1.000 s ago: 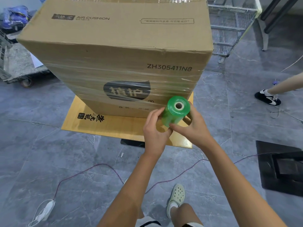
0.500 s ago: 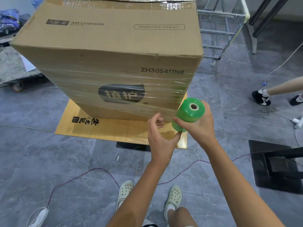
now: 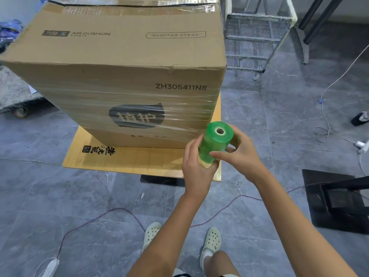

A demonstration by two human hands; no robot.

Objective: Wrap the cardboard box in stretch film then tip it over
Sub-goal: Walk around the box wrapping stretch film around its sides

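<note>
I see both hands clamped around the green stretch film roll (image 3: 215, 143), left hand (image 3: 196, 166) under it, right hand (image 3: 242, 154) beside it, just in front of the cardboard box's (image 3: 123, 76) film-banded near-right corner on the cardboard sheet (image 3: 127, 158).

The cardboard box (image 3: 123, 62) runs off the top edge, and the small print in the speech bubble on its upper face is too blurred to read. The left hand (image 3: 196, 170) covers the lower end of the green film roll (image 3: 214, 145), its fingertips hidden behind it. Whether film joins roll and box cannot be told.
</note>
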